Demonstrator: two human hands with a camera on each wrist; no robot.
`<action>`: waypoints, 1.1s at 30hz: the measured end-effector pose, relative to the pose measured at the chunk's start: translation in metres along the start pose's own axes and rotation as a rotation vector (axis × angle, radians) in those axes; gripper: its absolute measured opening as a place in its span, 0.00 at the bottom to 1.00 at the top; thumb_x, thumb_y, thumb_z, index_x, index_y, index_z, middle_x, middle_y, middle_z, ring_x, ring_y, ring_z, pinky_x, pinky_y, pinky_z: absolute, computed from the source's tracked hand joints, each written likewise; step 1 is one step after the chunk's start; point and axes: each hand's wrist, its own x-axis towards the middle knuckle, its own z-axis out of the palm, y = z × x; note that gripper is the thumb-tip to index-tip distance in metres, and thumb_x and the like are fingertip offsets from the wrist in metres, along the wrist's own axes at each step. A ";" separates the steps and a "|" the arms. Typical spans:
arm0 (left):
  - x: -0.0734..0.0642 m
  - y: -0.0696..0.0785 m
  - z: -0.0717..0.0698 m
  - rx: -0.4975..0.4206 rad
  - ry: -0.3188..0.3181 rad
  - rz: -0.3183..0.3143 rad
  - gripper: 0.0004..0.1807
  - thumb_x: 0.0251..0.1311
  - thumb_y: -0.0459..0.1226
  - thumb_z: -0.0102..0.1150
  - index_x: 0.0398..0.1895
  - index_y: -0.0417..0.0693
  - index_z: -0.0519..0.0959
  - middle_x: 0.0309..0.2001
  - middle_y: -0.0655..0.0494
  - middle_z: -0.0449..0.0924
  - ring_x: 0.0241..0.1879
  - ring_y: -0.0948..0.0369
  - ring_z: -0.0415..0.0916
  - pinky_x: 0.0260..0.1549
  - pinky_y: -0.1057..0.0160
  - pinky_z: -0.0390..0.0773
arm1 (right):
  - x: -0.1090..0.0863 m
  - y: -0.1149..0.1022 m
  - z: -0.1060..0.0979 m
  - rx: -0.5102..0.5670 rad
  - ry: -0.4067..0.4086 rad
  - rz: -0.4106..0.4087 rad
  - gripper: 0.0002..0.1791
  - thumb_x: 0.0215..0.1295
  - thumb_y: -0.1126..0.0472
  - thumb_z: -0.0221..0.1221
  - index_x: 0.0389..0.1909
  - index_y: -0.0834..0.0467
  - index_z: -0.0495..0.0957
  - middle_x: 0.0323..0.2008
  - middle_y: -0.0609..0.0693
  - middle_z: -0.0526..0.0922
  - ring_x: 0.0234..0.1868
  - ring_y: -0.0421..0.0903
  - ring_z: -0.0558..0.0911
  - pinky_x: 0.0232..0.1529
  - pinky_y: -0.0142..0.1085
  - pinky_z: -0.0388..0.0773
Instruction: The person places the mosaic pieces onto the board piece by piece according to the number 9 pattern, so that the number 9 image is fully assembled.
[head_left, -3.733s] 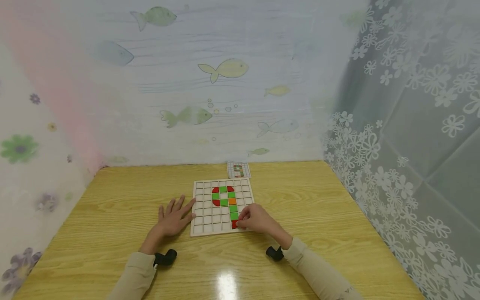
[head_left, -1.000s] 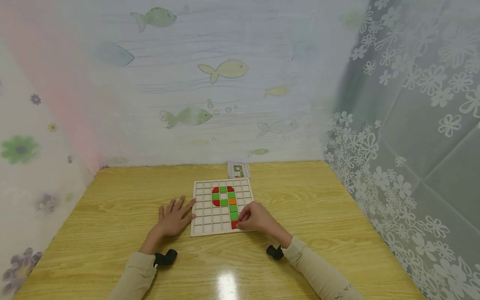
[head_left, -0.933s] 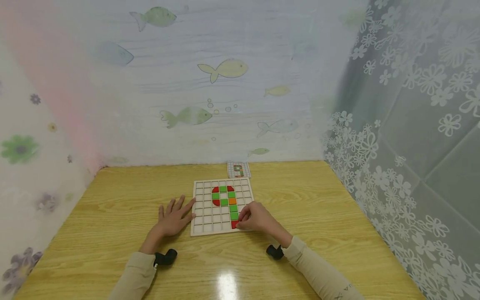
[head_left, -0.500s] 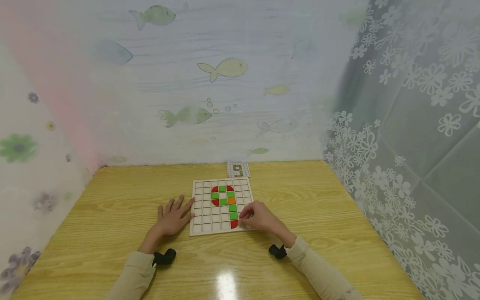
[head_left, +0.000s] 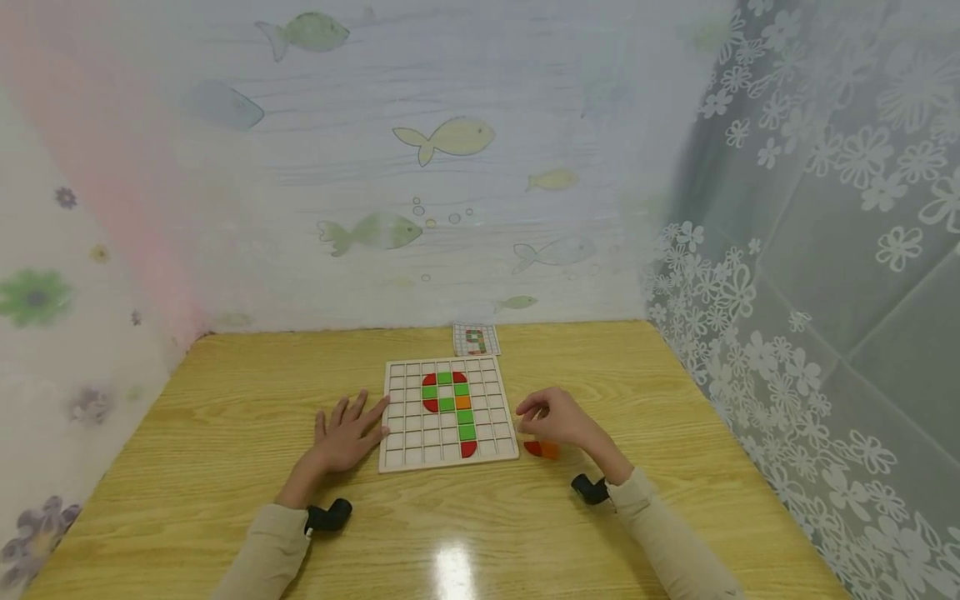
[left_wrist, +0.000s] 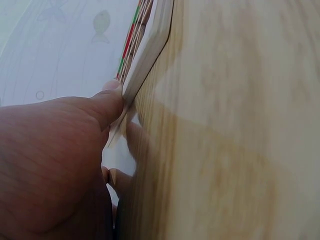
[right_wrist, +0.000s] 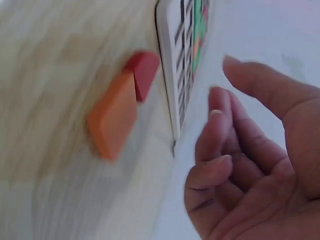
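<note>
A white gridded board (head_left: 420,440) lies on the table, with green, red and orange tiles set in a shape like a 9. Its lowest piece is a red tile with a rounded corner (head_left: 468,450). My left hand (head_left: 345,440) lies spread at the board's left edge, its thumb (left_wrist: 107,102) touching the rim in the left wrist view. Off the board's right edge, my right hand (head_left: 558,418) hovers with fingers loosely bent and nothing between them. Below it on the table lie an orange tile (right_wrist: 115,117) and a red tile (right_wrist: 144,72), side by side.
A small card (head_left: 476,339) with a printed grid and a similar coloured figure lies behind the board, near the back wall. Patterned sheets with fish and flowers surround the wooden table (head_left: 300,367) at the back and sides.
My right hand has let go of the red tile in the bottom row and moved right, off the board. The orange and red tiles beside the board now show. My left hand stays put.
</note>
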 end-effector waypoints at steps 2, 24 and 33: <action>0.000 -0.001 0.000 -0.003 0.002 0.003 0.35 0.79 0.54 0.42 0.82 0.54 0.53 0.82 0.37 0.36 0.78 0.30 0.29 0.65 0.24 0.22 | -0.004 0.005 -0.008 -0.030 -0.023 0.000 0.13 0.63 0.64 0.69 0.46 0.67 0.84 0.36 0.53 0.85 0.33 0.44 0.82 0.37 0.37 0.82; -0.002 0.005 -0.002 -0.021 0.002 0.004 0.34 0.79 0.52 0.44 0.82 0.52 0.54 0.82 0.36 0.37 0.78 0.30 0.28 0.66 0.24 0.22 | -0.017 0.043 -0.028 -0.010 -0.162 0.054 0.11 0.54 0.66 0.75 0.37 0.63 0.86 0.25 0.48 0.79 0.26 0.42 0.74 0.29 0.31 0.73; -0.004 0.004 -0.002 -0.034 0.011 0.012 0.34 0.79 0.52 0.45 0.82 0.52 0.54 0.81 0.35 0.38 0.78 0.30 0.29 0.66 0.24 0.22 | -0.013 0.048 -0.025 0.021 -0.100 0.104 0.12 0.58 0.64 0.73 0.40 0.65 0.84 0.23 0.47 0.73 0.24 0.42 0.69 0.27 0.31 0.69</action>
